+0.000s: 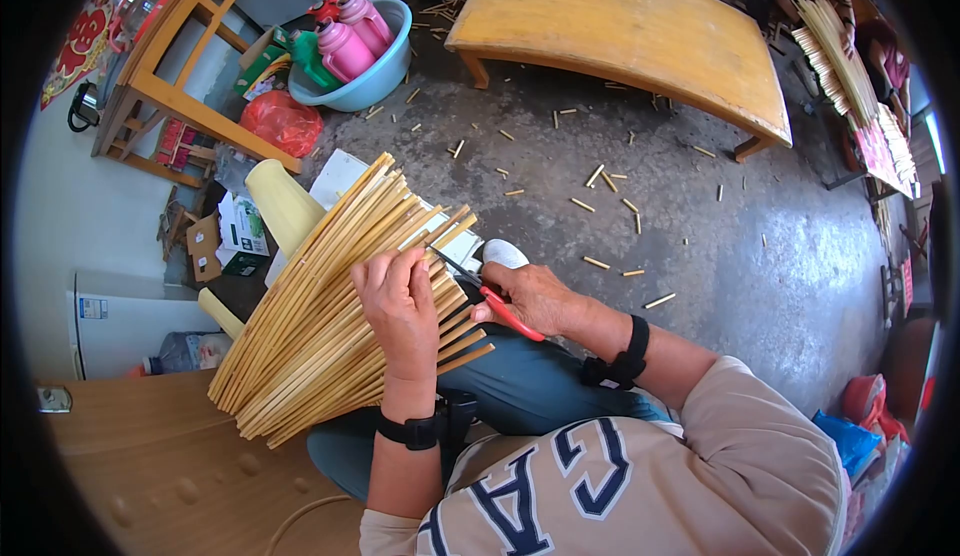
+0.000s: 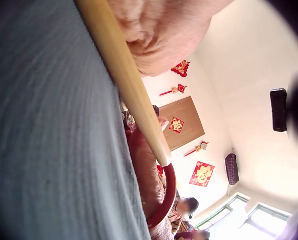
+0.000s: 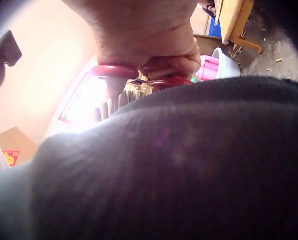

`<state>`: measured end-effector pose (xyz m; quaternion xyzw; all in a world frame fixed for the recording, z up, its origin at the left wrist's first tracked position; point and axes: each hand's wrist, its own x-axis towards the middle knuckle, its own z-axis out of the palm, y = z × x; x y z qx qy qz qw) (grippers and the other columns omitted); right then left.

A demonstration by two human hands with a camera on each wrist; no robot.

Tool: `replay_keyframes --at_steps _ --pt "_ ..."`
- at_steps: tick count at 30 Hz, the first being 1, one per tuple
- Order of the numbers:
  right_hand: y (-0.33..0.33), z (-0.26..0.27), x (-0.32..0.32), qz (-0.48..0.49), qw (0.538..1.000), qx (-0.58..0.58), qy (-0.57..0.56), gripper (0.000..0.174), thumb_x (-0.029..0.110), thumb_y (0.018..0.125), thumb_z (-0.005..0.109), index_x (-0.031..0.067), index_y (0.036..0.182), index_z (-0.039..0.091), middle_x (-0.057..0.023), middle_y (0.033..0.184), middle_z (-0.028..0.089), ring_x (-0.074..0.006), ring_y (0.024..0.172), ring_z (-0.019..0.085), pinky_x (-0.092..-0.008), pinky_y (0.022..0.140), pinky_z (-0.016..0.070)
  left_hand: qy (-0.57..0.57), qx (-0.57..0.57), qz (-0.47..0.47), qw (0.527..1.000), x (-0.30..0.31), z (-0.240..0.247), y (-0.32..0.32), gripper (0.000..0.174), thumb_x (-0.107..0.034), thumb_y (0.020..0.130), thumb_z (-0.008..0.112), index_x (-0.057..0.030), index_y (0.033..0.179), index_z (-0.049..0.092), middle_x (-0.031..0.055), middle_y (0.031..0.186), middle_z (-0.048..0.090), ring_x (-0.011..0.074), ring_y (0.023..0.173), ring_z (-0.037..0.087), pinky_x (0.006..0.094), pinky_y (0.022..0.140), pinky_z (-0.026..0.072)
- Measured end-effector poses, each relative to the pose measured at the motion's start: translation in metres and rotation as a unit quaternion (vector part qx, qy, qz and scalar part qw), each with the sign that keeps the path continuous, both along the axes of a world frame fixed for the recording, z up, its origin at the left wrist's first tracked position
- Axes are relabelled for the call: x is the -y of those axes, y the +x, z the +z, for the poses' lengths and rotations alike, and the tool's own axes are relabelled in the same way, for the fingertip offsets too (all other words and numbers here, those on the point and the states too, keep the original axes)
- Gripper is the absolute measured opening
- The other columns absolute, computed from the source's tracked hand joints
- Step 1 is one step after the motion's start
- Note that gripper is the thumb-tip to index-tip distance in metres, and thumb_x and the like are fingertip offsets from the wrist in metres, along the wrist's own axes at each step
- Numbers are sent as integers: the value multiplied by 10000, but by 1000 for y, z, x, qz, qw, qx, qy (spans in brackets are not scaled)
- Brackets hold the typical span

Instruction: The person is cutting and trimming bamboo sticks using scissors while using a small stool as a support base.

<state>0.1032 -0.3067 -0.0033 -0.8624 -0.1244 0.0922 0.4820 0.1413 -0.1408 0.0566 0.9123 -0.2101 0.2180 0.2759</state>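
Note:
A spread bundle of thin pale-yellow sticks (image 1: 310, 306) lies across the person's lap in the head view. My left hand (image 1: 398, 306) rests over the bundle's right side, thumb and fingertips pinching a stick near its end. Red-handled scissors (image 1: 510, 313) are gripped in my right hand (image 1: 540, 298), with the dark blades pointing to the left fingertips and overlapping the stick ends. The left wrist view has one stick (image 2: 124, 75) close up below the palm, with a red scissor handle (image 2: 170, 195) behind its end. In the right wrist view the red handles (image 3: 114, 71) show under the palm.
Cut stick pieces (image 1: 583, 205) litter the concrete floor. A low wooden table (image 1: 620, 36) stands ahead, sticks on its far edge. A blue basin (image 1: 385, 81) holds pink thermos flasks. Other people sit with sticks at the upper right. A wooden board (image 1: 140, 456) lies at lower left.

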Motion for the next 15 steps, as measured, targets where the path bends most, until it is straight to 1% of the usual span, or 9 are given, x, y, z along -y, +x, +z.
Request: replay_keyframes --at_steps 1,3,4,6,7,9,11,13,15 --pt "0 0 0 0 1000 -1 0 543 579 798 550 42 858 503 -173 641 560 -380 657 595 -438 599 459 -5 -3 -5 1000 0 0 1 123 -11 771 599 -38 889 620 89 844 548 281 825 475 374 740 406" --pt "-1 2 -2 -21 998 -42 44 605 610 762 575 7 794 532 -182 606 564 -361 637 602 -420 604 460 -9 -4 -8 1000 -1 -1 2 122 -11 770 600 -36 888 619 89 843 546 282 822 475 375 739 405" --pt "-2 4 -3 -21 998 -42 44 605 610 762 575 7 794 532 -182 606 564 -361 637 602 -420 604 460 -12 -5 -12 1000 -2 -2 2 121 -11 770 600 -35 887 618 89 842 545 282 820 474 375 737 404" --pt "-6 6 -5 -52 994 -56 82 579 571 756 617 -1 736 532 -167 575 551 -330 577 585 -389 554 452 -18 -8 -14 1000 -2 -1 2 120 -9 769 600 -35 885 617 90 840 543 283 814 473 375 733 404" --pt "-7 8 -6 -51 994 -56 82 579 571 756 617 -1 736 532 -167 575 551 -330 577 585 -389 554 452 -23 -11 -15 1000 -2 -1 2 119 -8 769 599 -35 884 616 91 838 541 284 809 472 375 730 404" --pt "-7 10 -6 -65 992 -60 88 556 538 757 639 -4 708 525 -158 553 541 -304 553 578 -370 520 440 -24 -11 -13 1000 -1 -1 2 117 -3 765 600 -34 876 615 91 833 539 285 803 470 374 724 404" --pt "-7 9 -6 -67 992 -45 95 554 542 756 639 0 723 525 -155 551 540 -298 554 581 -367 524 445 -25 -9 -12 1000 0 -2 0 115 2 761 601 -34 869 613 90 828 538 285 798 469 374 718 404" --pt "-5 10 -6 -70 992 -29 103 553 545 755 638 4 738 525 -152 549 539 -293 555 584 -364 529 449 -17 -21 -36 999 1 -3 -3 114 12 748 607 -33 852 609 87 815 535 285 790 467 374 706 402" --pt "-2 13 -5 -75 996 2 39 542 539 760 639 10 793 529 -140 564 545 -279 558 587 -349 537 458 -19 -20 -37 999 1 -3 -3 110 14 740 609 -35 838 607 86 810 533 284 784 466 376 701 400"
